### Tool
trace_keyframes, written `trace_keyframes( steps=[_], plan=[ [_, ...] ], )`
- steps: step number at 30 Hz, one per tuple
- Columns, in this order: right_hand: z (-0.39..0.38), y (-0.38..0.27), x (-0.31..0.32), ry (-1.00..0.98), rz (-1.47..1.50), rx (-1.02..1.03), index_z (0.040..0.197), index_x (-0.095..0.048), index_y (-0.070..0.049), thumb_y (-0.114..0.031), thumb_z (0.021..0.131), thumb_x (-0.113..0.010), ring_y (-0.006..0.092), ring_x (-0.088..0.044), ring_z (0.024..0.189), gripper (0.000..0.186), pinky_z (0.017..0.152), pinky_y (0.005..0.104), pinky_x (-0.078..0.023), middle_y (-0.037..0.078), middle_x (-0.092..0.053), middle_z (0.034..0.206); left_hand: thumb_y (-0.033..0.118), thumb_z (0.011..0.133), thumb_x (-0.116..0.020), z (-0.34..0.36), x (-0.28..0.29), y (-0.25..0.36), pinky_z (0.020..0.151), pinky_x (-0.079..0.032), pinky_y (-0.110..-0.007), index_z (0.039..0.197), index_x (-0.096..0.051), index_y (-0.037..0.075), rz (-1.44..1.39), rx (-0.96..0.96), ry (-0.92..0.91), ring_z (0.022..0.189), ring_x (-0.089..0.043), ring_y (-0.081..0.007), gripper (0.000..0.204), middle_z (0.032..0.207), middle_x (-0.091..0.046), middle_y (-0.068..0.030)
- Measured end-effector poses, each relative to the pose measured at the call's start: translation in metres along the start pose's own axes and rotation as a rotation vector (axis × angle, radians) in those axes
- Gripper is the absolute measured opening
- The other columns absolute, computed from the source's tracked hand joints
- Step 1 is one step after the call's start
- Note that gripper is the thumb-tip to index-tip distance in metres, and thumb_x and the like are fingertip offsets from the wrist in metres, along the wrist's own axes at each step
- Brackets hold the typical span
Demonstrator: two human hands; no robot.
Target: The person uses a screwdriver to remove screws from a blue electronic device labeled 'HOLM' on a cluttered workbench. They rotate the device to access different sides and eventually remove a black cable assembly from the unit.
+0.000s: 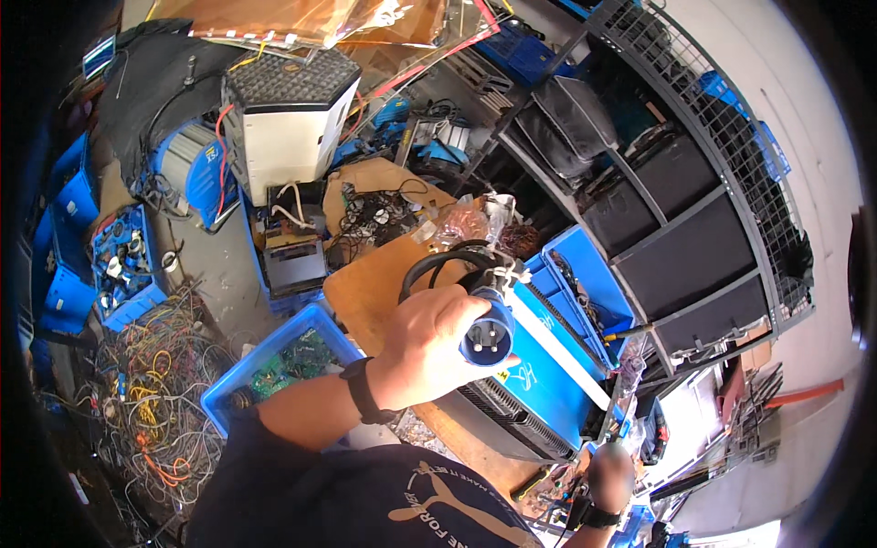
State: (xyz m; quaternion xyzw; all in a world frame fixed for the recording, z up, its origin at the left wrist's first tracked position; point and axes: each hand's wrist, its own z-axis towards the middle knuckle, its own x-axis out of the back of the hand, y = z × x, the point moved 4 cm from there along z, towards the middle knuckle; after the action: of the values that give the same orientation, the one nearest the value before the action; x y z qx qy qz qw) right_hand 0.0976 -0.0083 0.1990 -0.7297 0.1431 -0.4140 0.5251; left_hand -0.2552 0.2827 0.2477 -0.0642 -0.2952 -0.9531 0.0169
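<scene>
My left hand (429, 340) is closed around a blue round industrial plug (486, 336). Its open face is turned up at me and shows metal pins inside. A thick black cable (422, 272) loops behind that hand, beside some white ties. Right under the plug lies a large blue-topped metal case (546, 388) with black vented sides and pale handwritten marks. My right hand (610, 477) is off at the lower right, beyond the case's near corner, close to scattered tools. It is blurred, so its fingers and anything in them cannot be made out.
The case rests on a wooden tabletop (370, 279). Left of it stands a blue bin (315, 320) with green circuit boards; a heap of tangled wires (151, 402) covers the floor. A black metal rack (685, 228) rises at the right. A screwdriver (533, 482) lies near the front.
</scene>
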Motion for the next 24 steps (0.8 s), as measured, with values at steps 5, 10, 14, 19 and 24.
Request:
trace_keyframes(
  steps=[5,10,14,19,24],
  plan=[
    [-0.010,0.003,0.003,0.028,-0.017,-0.027,0.099,-0.060,-0.001,-0.012,0.088,-0.056,0.0083,-0.049,0.048,0.016,0.044,0.0215,-0.034,0.000,-0.055,0.064,0.028,0.056,-0.093,0.007,-0.009,0.010,0.061,-0.049,-0.040,0.095,-0.059,0.006,0.048,-0.027,-0.028,0.070,-0.062,-0.0298,0.056,0.080,-0.061,-0.0110],
    [-0.014,0.007,0.001,0.008,0.028,-0.030,0.098,-0.059,-0.001,-0.008,0.085,-0.059,0.0087,-0.048,0.047,0.015,0.043,0.0233,-0.035,0.002,-0.057,0.065,0.029,0.054,-0.093,0.013,-0.015,0.010,0.060,-0.049,-0.038,0.092,-0.059,0.006,0.037,-0.034,0.003,0.069,-0.061,-0.0284,0.055,0.079,-0.060,-0.0099],
    [-0.017,0.007,0.002,0.000,-0.041,-0.031,0.099,-0.059,-0.002,-0.009,0.084,-0.060,0.0092,-0.051,0.050,0.017,0.044,0.0232,-0.037,0.002,-0.057,0.065,0.028,0.058,-0.089,0.027,-0.008,0.021,0.058,-0.047,-0.039,0.085,-0.057,0.008,0.036,-0.094,0.089,0.065,-0.058,-0.0276,0.047,0.073,-0.056,-0.0074],
    [-0.021,0.031,0.008,-0.032,0.008,-0.014,0.093,-0.056,-0.006,-0.017,0.088,-0.062,0.0090,-0.048,0.047,0.013,0.043,0.0234,-0.037,-0.001,-0.054,0.063,0.018,0.052,-0.094,0.013,0.000,-0.019,0.066,-0.049,-0.032,0.087,-0.056,0.007,0.028,0.250,0.155,0.069,-0.058,-0.0196,0.053,0.077,-0.057,-0.0050],
    [-0.028,0.027,-0.006,-0.014,0.042,-0.083,0.101,-0.058,-0.002,-0.009,0.085,-0.063,0.0072,-0.048,0.049,0.018,0.043,0.0232,-0.037,-0.001,-0.054,0.066,0.017,0.081,-0.077,-0.001,0.023,-0.092,0.065,-0.049,-0.029,0.097,-0.055,0.006,-0.409,0.661,0.265,0.073,-0.057,-0.0108,0.029,0.084,-0.060,-0.0022]
  ],
)
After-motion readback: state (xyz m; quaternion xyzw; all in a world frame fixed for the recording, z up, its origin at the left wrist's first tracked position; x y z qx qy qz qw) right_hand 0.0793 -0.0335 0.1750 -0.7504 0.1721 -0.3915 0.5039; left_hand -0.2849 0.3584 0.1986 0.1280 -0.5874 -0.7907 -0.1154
